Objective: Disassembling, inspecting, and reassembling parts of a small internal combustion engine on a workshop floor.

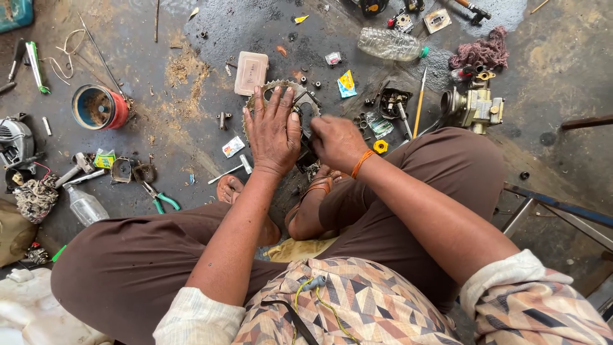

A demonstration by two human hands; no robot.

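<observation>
We saw the left hand (pixel 273 131) lying flat, fingers spread, pressed down on a round toothed metal sprocket (pixel 268 89) that rested on the dark oily floor (pixel 191 128) just in front of the person's sandalled feet. The palm covered most of the gear; only its upper teeth showed above the fingertips. The right hand (pixel 335 142), with an orange band at the wrist, was curled into a loose fist just beside the left, at the sprocket's right edge; whether it held anything we could not tell.

Just above the sprocket lay a small beige rectangular plastic case (pixel 251 72). To the right stood a brass-coloured metal carburettor (pixel 474 105), and a clear plastic bottle (pixel 389 45) lay near it. Well to the left sat a red tin can (pixel 99 107), and green-handled pliers (pixel 159 199) lay near the left knee.
</observation>
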